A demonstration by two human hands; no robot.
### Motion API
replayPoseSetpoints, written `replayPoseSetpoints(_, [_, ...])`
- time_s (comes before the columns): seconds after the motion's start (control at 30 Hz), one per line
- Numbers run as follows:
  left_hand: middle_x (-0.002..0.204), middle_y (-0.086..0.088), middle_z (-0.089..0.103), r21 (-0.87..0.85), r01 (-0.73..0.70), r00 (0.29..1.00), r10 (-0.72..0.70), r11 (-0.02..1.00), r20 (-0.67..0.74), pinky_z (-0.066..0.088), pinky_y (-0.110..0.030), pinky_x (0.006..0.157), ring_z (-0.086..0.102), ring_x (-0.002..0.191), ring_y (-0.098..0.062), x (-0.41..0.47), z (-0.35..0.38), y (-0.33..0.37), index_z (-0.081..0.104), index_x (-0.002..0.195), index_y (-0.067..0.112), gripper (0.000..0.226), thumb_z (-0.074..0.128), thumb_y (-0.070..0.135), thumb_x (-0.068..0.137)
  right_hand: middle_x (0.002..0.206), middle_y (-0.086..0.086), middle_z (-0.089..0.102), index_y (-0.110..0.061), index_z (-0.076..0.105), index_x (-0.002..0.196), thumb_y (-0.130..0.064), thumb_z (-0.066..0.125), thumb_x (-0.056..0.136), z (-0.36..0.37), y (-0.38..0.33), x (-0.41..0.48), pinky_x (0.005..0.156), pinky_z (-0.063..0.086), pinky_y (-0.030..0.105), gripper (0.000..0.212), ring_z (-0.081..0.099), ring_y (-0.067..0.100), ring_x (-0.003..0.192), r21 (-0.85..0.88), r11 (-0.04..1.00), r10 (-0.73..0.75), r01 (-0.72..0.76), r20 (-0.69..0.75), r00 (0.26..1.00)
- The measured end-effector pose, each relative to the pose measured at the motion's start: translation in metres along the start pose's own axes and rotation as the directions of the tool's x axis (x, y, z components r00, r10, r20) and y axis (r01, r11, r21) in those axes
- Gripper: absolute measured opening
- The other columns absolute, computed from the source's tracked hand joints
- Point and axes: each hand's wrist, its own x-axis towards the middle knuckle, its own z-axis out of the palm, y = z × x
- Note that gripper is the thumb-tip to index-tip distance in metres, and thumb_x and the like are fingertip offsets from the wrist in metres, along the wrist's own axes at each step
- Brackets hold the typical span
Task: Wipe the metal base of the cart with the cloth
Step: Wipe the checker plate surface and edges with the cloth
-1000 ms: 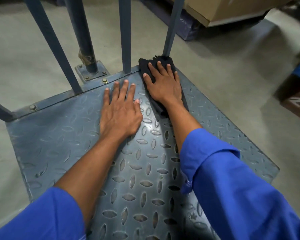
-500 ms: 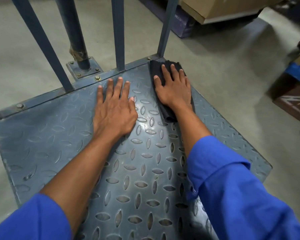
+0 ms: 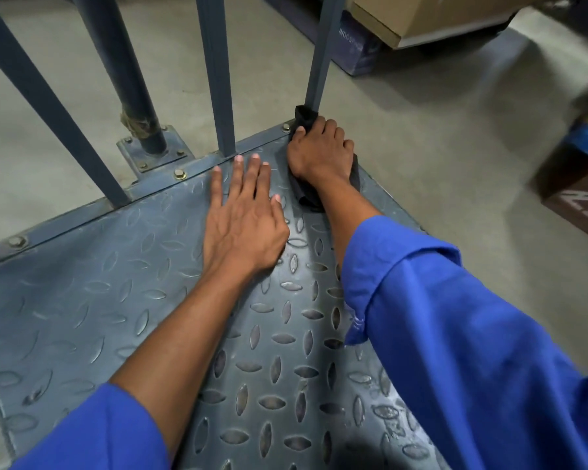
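The cart's metal base [image 3: 92, 300] is a grey-blue tread plate filling the lower frame. A black cloth [image 3: 306, 195] lies at its far right corner, bunched up against the foot of the right upright bar [image 3: 318, 59]. My right hand [image 3: 319, 154] lies on the cloth with its fingers curled round it at the bar's foot. Most of the cloth is hidden under that hand. My left hand [image 3: 243, 215] rests flat on the plate beside it, fingers straight and pointing at the far edge rail.
Several blue-grey bars [image 3: 214, 72] rise from the far edge rail, and a round post [image 3: 126, 72] stands on a bolted foot plate behind it. Cardboard boxes [image 3: 431, 15] on a dark pallet stand on the concrete floor beyond. A brown box [image 3: 584, 195] lies at right.
My right hand has pushed the cloth further into the far right corner and its fingers have curled round it at the bar's foot. My left hand has stayed flat on the plate.
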Motion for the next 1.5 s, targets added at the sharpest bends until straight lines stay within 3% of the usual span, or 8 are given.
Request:
replayPoseSetpoints(0.27, [0.179,-0.004,-0.001,-0.036,-0.048,0.994,0.051,0.998,0.093,-0.009,-0.048,0.133,-0.009,0.165,-0.021,-0.008,-0.009,0.004,0.007,0.171,0.014,0.064,0.012,0.041,0.113,0.161,0.014,0.040,-0.012,0.022,0.166,-0.041,0.024,0.112,-0.014,0.039,-0.032,0.120,0.028,0.049,0.062,0.038,0.034,0.147,-0.024,0.997,-0.075,0.076,0.051,0.996])
replayPoseSetpoints(0.57, [0.180,-0.005,-0.002,-0.080,-0.104,0.984,0.114,0.991,0.134,-0.008,-0.049,0.133,-0.009,0.165,-0.021,-0.047,-0.008,0.049,0.004,0.171,0.012,0.066,0.014,0.040,0.112,0.155,0.013,0.046,-0.014,0.030,0.163,-0.042,0.026,0.112,-0.040,0.142,-0.138,0.116,0.030,0.050,0.059,0.042,0.034,0.143,-0.046,0.993,0.109,-0.110,-0.007,0.994])
replayPoseSetpoints(0.8, [0.180,-0.006,0.004,-0.071,-0.114,0.987,0.121,0.991,0.103,-0.004,-0.052,0.134,-0.004,0.166,-0.022,-0.041,-0.002,0.057,0.011,0.171,0.016,0.065,0.018,0.040,0.111,0.165,0.008,0.037,-0.019,0.023,0.166,-0.044,0.022,0.112,-0.031,0.092,-0.077,0.119,0.025,0.054,0.060,0.035,0.032,0.151,-0.011,1.000,0.019,-0.018,0.083,0.996])
replayPoseSetpoints(1.13, [0.179,-0.009,0.008,-0.055,-0.087,0.995,0.089,0.995,0.036,-0.001,-0.049,0.134,-0.001,0.166,-0.022,-0.029,0.012,0.058,0.016,0.169,0.006,0.070,0.020,0.040,0.108,0.162,0.004,0.043,-0.018,0.041,0.154,-0.040,0.021,0.112,-0.012,0.022,0.019,0.115,0.033,0.052,0.051,0.042,0.032,0.147,0.084,0.996,-0.049,0.037,0.137,0.989])
replayPoseSetpoints(1.3, [0.179,-0.010,0.009,-0.058,-0.086,0.995,0.088,0.995,0.047,-0.001,-0.048,0.134,0.001,0.166,-0.023,-0.029,0.009,0.058,0.016,0.169,0.006,0.069,0.022,0.040,0.109,0.159,0.006,0.047,-0.018,0.043,0.152,-0.040,0.020,0.113,-0.019,0.032,0.008,0.114,0.035,0.050,0.050,0.047,0.034,0.144,0.104,0.993,-0.062,0.046,0.158,0.985])
replayPoseSetpoints(1.5, [0.179,-0.010,0.003,-0.058,-0.088,0.991,0.093,0.994,0.101,-0.004,-0.049,0.134,-0.003,0.166,-0.024,-0.030,0.001,0.058,0.009,0.170,0.008,0.068,0.018,0.041,0.111,0.150,0.009,0.055,-0.017,0.052,0.139,-0.042,0.021,0.113,-0.038,0.115,-0.088,0.108,0.038,0.054,0.048,0.051,0.035,0.136,0.024,0.998,0.051,-0.053,0.069,0.996])
